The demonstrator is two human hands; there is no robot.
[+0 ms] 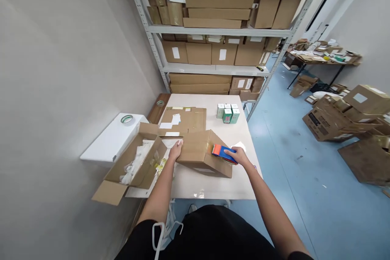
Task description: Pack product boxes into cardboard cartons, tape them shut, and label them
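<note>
A closed brown cardboard box (191, 146) rests tilted on the pale table (213, 189) in front of me. Against its left side, my left hand (176, 151) grips the box by the edge, the fingers partly hidden. My right hand (239, 156) is wrapped round a blue and orange tape dispenser (224, 152). The dispenser's orange front meets the right face of the box, near a strip of clear tape. Just left of my left hand stands an open carton (143, 178) with white scrap paper inside.
Small green and white boxes (227, 114) stand at the table's back right. Flattened cardboard (190, 118) lies behind the box. Tape rolls sit on a white surface (106, 140) at left. A metal shelf rack (213, 31) full of cartons rises behind; more cartons (332, 124) cover the floor at right.
</note>
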